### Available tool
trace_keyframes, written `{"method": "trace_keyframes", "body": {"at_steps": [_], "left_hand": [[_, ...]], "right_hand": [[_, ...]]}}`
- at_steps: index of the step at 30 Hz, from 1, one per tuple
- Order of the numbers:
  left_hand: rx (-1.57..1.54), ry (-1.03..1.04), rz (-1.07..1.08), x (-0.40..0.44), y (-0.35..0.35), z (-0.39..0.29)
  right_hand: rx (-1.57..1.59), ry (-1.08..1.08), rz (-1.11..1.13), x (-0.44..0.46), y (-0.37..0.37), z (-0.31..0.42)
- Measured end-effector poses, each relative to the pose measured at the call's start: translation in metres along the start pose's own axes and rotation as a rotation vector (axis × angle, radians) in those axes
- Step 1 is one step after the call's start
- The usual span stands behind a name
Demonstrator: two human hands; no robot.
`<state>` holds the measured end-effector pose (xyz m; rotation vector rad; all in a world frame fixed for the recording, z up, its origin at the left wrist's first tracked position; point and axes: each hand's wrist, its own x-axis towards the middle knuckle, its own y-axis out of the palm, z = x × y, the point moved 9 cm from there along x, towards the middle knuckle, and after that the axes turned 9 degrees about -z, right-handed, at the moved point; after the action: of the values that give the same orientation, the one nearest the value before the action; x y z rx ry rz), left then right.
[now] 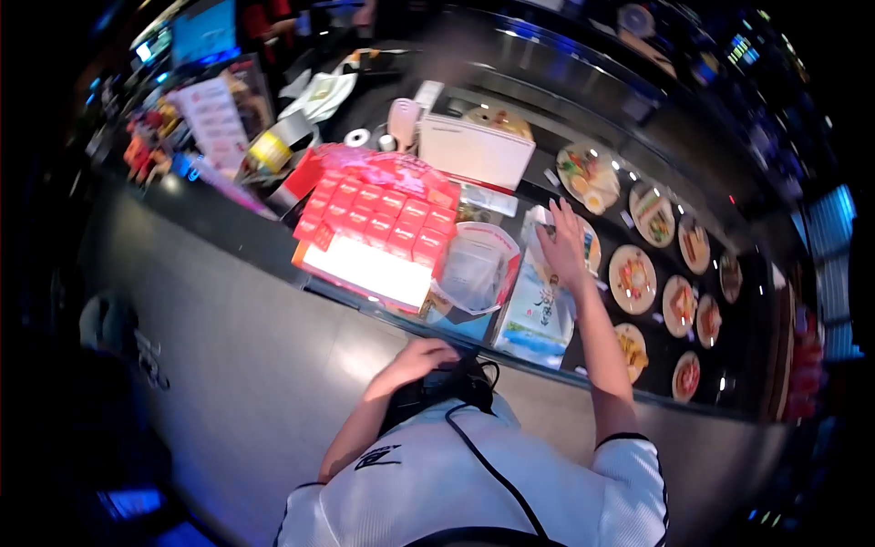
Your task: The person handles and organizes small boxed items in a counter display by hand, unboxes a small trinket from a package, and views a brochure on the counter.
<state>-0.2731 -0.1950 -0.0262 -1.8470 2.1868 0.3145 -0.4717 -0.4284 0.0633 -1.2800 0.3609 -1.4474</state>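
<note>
My right hand (pixel 565 242) reaches forward over the counter, fingers stretched out and apart. It rests on or just above the far end of a flat blue-and-white printed package (pixel 536 314), which has dark lettering and a landscape picture. My left hand (pixel 419 359) is held at my waist, fingers curled in beside a black bag (pixel 474 385). What its fingers hold, if anything, is hidden. Left of the package stands a clear plastic container (pixel 478 264) with a red-and-white rim. Next to it is a red display (pixel 378 214) with rows of small red boxes.
Plates of food, such as one with egg (pixel 588 178) and one with a topped dish (pixel 632 280), stand under glass on the right. A white box (pixel 476 150) sits behind. Leaflets (pixel 214 123) and a yellow-labelled roll (pixel 271 151) lie left. The counter edge (pixel 428 342) runs before me.
</note>
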Motion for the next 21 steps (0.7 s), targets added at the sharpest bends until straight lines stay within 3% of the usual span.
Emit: {"method": "trace_keyframes", "body": {"at_steps": [2, 4, 6, 8, 11, 14, 21], "left_hand": [[0.07, 0.025, -0.041, -0.009, -0.045, -0.008], [0.054, -0.053, -0.022, -0.017, -0.078, 0.0], [0.105, -0.048, 0.052, -0.02, -0.084, -0.011], [0.124, -0.071, 0.113, -0.017, -0.079, -0.022], [0.026, -0.032, 0.107, -0.001, -0.078, -0.022], [-0.019, -0.036, 0.033, 0.011, -0.088, -0.006], [0.112, -0.047, -0.068, 0.009, -0.104, 0.003]], "right_hand": [[-0.157, 0.129, -0.032, -0.027, -0.001, -0.025], [-0.222, 0.399, 0.005, -0.066, -0.019, -0.048], [-0.17, 0.569, 0.023, -0.102, -0.039, -0.062], [-0.173, 0.447, 0.001, -0.126, -0.054, -0.039], [-0.183, 0.098, 0.211, -0.144, -0.067, 0.041], [-0.116, 0.049, 0.475, -0.166, -0.056, 0.063], [-0.187, -0.088, 0.56, -0.18, -0.034, 0.055]]}}
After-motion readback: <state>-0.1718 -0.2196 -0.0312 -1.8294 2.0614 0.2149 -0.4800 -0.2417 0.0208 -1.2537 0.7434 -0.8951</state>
